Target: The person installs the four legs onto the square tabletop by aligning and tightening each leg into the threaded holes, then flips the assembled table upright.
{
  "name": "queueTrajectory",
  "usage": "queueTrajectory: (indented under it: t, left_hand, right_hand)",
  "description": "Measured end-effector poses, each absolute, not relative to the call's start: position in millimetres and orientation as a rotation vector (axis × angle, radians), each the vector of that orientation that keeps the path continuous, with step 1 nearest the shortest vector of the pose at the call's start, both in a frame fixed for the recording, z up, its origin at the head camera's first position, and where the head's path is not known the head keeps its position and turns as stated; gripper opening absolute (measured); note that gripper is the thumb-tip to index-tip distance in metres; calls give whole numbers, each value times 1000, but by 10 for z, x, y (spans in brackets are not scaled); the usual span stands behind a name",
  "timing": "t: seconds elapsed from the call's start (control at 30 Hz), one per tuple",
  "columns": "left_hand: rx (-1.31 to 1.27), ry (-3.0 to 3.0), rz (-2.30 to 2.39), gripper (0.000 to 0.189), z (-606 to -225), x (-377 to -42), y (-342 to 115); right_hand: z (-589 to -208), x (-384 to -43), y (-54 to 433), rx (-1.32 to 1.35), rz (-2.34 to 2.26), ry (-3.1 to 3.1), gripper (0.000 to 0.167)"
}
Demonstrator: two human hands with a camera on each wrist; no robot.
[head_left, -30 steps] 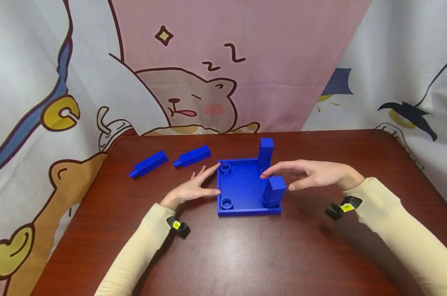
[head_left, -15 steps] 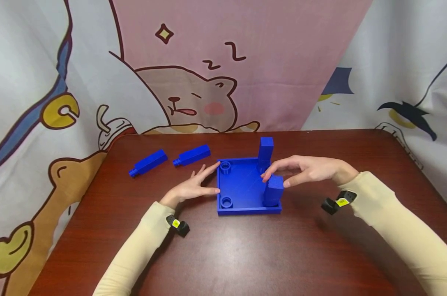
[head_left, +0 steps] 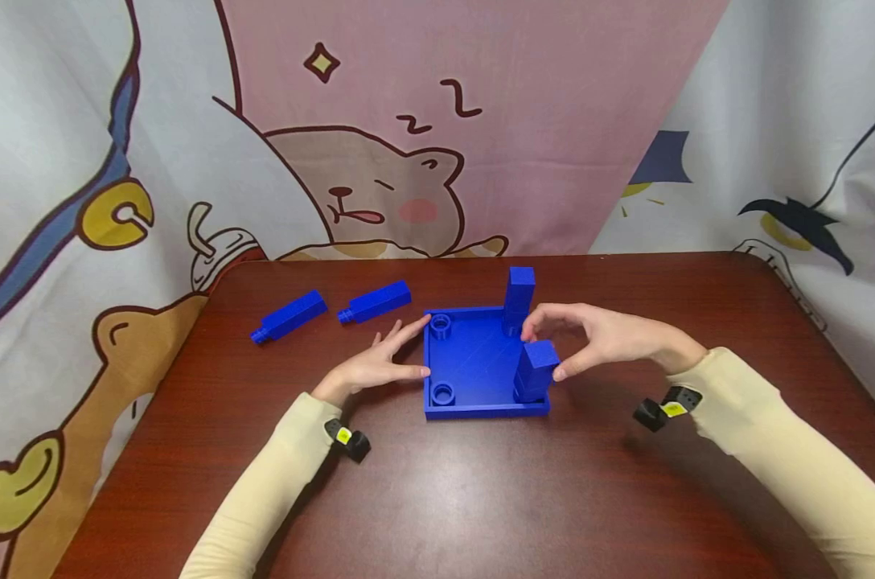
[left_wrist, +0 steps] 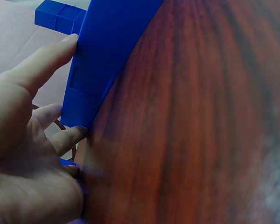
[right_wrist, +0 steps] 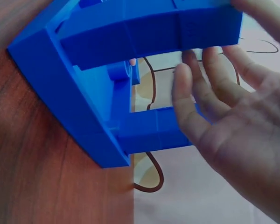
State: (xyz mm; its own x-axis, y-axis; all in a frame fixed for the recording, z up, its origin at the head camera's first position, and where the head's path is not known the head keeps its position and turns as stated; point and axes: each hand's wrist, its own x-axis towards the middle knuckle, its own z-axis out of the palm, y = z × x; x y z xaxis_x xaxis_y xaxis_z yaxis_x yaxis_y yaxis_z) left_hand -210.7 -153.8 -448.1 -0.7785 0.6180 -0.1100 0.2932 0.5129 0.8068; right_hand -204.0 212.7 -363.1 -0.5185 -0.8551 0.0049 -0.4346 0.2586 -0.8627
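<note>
Centrally on the table, a blue tray bore a far post and a near post. The left hand, digits spread, touched its left wall; the right hand curved about the near post, whether pinching could not be told.

- Place: curtained tabletop station; whether it stands in a home, office or lab cannot be determined.
- Enclosure: printed fabric with cartoon animals hangs behind the table and at both sides, hiding the room beyond.
- Surface: reddish-brown wood grain, far corners rounded.
- Equipment: left wrist camera and right wrist camera, both black, body-worn.
</note>
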Motion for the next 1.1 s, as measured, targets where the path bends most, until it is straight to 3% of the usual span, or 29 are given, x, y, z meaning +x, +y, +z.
queueTrajectory:
  t: [0.17, 0.43, 0.67, 1.1]
  left_hand:
    - [742, 2352, 1167, 82, -4323, -2032, -1500]
    - [748, 2329, 1195, 80, -4136, -1927, -1469]
    - [740, 2365, 1166, 85, -4487, -2105, -1539]
    - [729, 2367, 1167, 84, -4486, -2100, -1545]
  right_hand:
    - [-3602, -2092, 2177, -1317, -1156, 1864, 57]
    - [-3614, -2176, 2159, -1261, -1158, 1732, 45]
    - [-3626, -2215, 2153, -1171, -1206, 1826, 35]
    - [-3711, -2051, 2128, -1082, -1256, 2201, 33]
